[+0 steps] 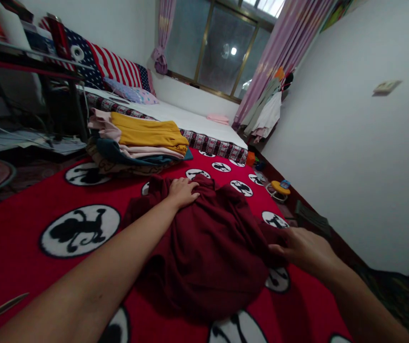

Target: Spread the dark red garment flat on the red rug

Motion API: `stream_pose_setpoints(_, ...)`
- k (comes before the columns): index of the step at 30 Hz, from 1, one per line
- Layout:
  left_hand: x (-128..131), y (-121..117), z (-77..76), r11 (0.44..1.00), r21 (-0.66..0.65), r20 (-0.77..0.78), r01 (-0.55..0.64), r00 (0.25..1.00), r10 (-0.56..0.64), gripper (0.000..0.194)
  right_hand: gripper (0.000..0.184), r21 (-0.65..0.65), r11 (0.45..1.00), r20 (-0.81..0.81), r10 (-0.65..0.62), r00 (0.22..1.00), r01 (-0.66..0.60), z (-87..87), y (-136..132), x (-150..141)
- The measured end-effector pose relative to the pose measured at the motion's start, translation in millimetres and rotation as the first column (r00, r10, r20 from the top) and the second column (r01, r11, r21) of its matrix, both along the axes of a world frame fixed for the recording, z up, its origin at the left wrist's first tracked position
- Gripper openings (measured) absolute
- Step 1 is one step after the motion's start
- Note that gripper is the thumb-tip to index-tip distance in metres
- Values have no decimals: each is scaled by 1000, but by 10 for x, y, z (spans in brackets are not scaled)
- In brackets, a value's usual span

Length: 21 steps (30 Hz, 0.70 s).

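A dark maroon garment lies crumpled on a red blanket printed with black-and-white monkey circles. My left hand rests on the garment's far edge, its fingers curled down into the cloth. At the right side my right hand pinches a fold of the same garment between thumb and fingers. Beyond the left hand sits a pile of folded clothes with a mustard-yellow piece on top.
A bed with a white sheet and a stars-and-stripes cover runs toward the window. A dark desk stands at the left. Small toys lie on the floor by the white right wall, and clothes hang near the curtain.
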<state>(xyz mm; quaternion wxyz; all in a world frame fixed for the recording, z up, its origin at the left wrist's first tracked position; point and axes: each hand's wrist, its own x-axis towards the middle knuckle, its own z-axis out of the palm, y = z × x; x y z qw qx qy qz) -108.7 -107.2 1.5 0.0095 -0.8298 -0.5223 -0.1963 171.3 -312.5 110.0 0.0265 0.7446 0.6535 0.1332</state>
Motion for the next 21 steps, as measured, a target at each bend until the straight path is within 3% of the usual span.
stream_pose_setpoints(1,3,-3,3,1000,-3,3,0,1000,0,43,24,-51,999,17,-3,1000,4,-9,4,-84)
stream_pose_setpoints(2,6,-8,9,1000,-6,10,-2,1000,2,44,23,-19,1000,19,6,1000,-6,-16,38,-166)
stream_pose_setpoints(5,2,-28,60,1000,-17,63,-24,998,25,54,26,235,966,-78,129,989,-108,-95,304,-370)
stream_pose_setpoints(8,-60,-34,159,992,1,141,-125,982,124,56,48,338,929,-187,227,956,-154,-347,697,-475)
stream_pose_setpoints(12,-253,42,275,971,-50,52,-233,970,236,42,77,265,964,-296,87,951,-6,-781,1085,-496)
stream_pose_setpoints(15,-399,143,307,978,-148,26,-146,988,151,43,68,223,975,-283,67,957,-2,-943,1145,-504)
stream_pose_setpoints(19,-503,187,395,983,-177,156,38,988,-10,51,46,283,945,-176,220,960,-164,-929,1031,-563)
stream_pose_setpoints(21,-541,120,502,959,-225,197,169,972,-125,53,40,312,915,-148,311,939,-254,-896,936,-589)
